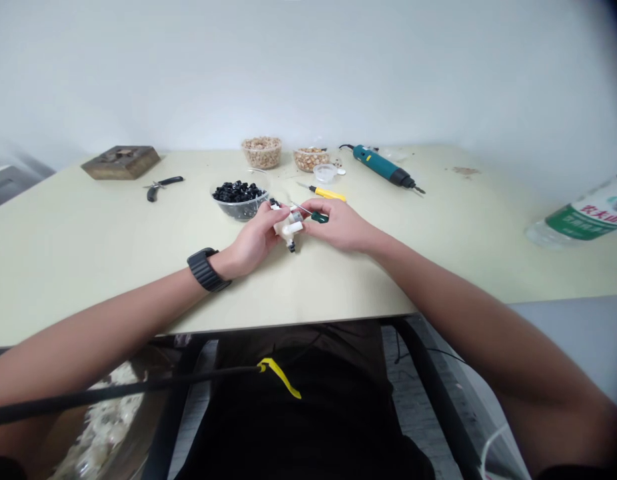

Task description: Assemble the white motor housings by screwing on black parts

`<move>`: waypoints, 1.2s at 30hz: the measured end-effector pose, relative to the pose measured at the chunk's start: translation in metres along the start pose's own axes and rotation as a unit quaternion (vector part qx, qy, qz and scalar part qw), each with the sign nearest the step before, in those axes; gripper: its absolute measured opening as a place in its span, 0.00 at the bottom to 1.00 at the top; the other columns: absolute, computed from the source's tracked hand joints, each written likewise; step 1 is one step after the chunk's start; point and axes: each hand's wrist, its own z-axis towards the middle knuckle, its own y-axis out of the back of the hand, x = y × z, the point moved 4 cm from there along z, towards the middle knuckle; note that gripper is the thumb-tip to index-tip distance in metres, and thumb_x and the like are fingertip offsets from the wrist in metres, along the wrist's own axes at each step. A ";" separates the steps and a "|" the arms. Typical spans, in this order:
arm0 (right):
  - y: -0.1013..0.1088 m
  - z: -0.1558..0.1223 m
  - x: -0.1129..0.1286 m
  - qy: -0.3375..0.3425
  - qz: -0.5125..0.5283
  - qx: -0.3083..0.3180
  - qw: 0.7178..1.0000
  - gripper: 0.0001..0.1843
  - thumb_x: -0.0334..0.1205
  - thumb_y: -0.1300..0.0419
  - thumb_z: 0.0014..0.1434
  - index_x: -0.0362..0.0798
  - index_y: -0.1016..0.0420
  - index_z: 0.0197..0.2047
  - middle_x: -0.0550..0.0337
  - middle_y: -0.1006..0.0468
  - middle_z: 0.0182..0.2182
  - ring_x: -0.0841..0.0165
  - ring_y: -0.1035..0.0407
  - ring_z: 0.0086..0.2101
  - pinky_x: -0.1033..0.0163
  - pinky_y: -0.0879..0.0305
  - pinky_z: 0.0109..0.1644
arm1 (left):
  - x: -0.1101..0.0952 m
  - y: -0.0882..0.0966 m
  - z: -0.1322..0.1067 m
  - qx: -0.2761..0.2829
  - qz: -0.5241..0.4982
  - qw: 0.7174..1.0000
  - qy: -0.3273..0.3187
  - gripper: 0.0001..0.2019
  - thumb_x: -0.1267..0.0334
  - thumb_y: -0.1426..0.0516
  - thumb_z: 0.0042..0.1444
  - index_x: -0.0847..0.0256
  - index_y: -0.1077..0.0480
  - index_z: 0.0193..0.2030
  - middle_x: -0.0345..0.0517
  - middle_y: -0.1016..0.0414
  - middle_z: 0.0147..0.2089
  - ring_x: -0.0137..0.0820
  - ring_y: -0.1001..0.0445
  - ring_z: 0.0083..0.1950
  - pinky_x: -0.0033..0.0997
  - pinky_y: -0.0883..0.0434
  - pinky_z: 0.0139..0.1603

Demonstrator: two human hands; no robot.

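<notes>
Just above the front middle of the table, my left hand (pixel 256 239) is closed on a small white plastic part (pixel 287 231) with black ends. My right hand (pixel 341 225) holds a small screwdriver (pixel 319 217) with a dark green handle, its thin shaft pointing left over the part. The fingertips of my right hand are close against the part; whether they also grip it I cannot tell. Behind my left hand stands a clear bowl of small black pieces (pixel 240 210). A yellow-handled tool (pixel 328 194) lies just beyond my right hand.
A wooden block (pixel 121 163) and black-handled pliers (pixel 163 187) lie at the left. Tubs of small tan pieces (pixel 261 157) and brownish pieces (pixel 311 160) stand at the back, near a small clear cup (pixel 325 174). A teal electric screwdriver (pixel 386 168) lies behind; a bottle (pixel 583 220) is at right.
</notes>
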 end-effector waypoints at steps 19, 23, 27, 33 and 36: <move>0.009 -0.008 0.020 -0.044 -0.004 -0.003 0.999 0.12 0.43 0.27 0.53 0.51 0.16 0.41 0.57 0.14 0.43 0.59 0.24 0.45 0.52 0.31 0.56 | -0.046 -0.012 -0.016 0.110 0.328 0.938 -0.019 0.30 0.65 0.20 0.48 0.57 0.27 0.55 0.57 0.17 0.63 0.47 0.19 0.61 0.48 0.27 0.61; -0.005 -0.012 0.022 -0.051 0.021 0.027 0.998 0.16 0.45 0.23 0.53 0.51 0.16 0.44 0.56 0.13 0.45 0.57 0.23 0.47 0.52 0.29 0.55 | -0.044 -0.015 -0.027 0.103 0.458 0.880 -0.077 0.34 0.56 0.21 0.50 0.59 0.27 0.59 0.59 0.18 0.61 0.50 0.19 0.58 0.48 0.28 0.56; 0.007 -0.014 0.020 -0.047 0.004 -0.064 0.997 0.22 0.50 0.26 0.62 0.52 0.19 0.57 0.54 0.12 0.46 0.58 0.22 0.49 0.51 0.28 0.55 | -0.047 0.010 -0.051 0.032 0.492 0.868 -0.064 0.32 0.51 0.23 0.54 0.58 0.24 0.62 0.57 0.17 0.57 0.50 0.19 0.54 0.46 0.27 0.52; 0.014 -0.014 0.017 -0.122 -0.027 -0.073 0.990 0.21 0.55 0.31 0.68 0.52 0.18 0.57 0.51 0.12 0.46 0.67 0.32 0.29 0.57 0.37 0.34 | -0.087 0.097 -0.110 -0.081 0.550 0.829 -0.060 0.25 0.50 0.25 0.59 0.55 0.19 0.60 0.55 0.16 0.60 0.47 0.22 0.54 0.41 0.30 0.51; 0.008 -0.014 0.018 -0.122 -0.033 -0.057 0.990 0.21 0.56 0.32 0.68 0.52 0.19 0.57 0.51 0.11 0.44 0.69 0.36 0.25 0.58 0.40 0.31 | -0.131 0.173 -0.134 -0.226 0.561 0.796 -0.019 0.28 0.46 0.23 0.57 0.58 0.19 0.58 0.50 0.20 0.53 0.41 0.27 0.49 0.35 0.36 0.47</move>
